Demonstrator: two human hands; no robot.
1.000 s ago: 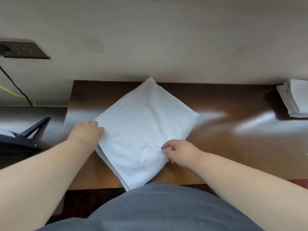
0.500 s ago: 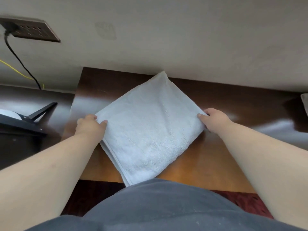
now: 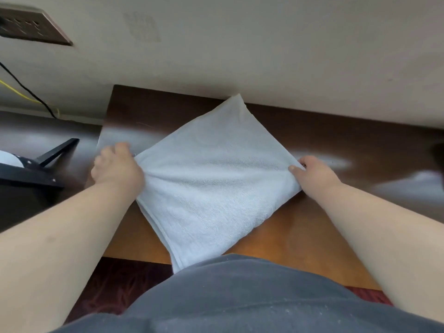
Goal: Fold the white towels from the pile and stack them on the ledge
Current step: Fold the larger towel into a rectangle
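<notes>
A white towel (image 3: 213,181), folded into a square, lies turned like a diamond on the brown wooden ledge (image 3: 319,239). Its far corner touches the wall and its near corner hangs over the front edge by my body. My left hand (image 3: 115,169) grips the towel's left corner with curled fingers. My right hand (image 3: 312,174) pinches the right corner, thumb on top. The cloth is drawn taut between the two hands, with creases running across it.
A beige wall (image 3: 264,56) rises right behind the ledge. A dark socket panel (image 3: 31,27) with a black cable and a yellow wire is at the upper left. A black stand (image 3: 40,169) sits on a lower surface to the left.
My right hand moved from the towel's near edge to its right corner and now pinches it. The left hand closed on the left corner. The cloth is now stretched between them.
</notes>
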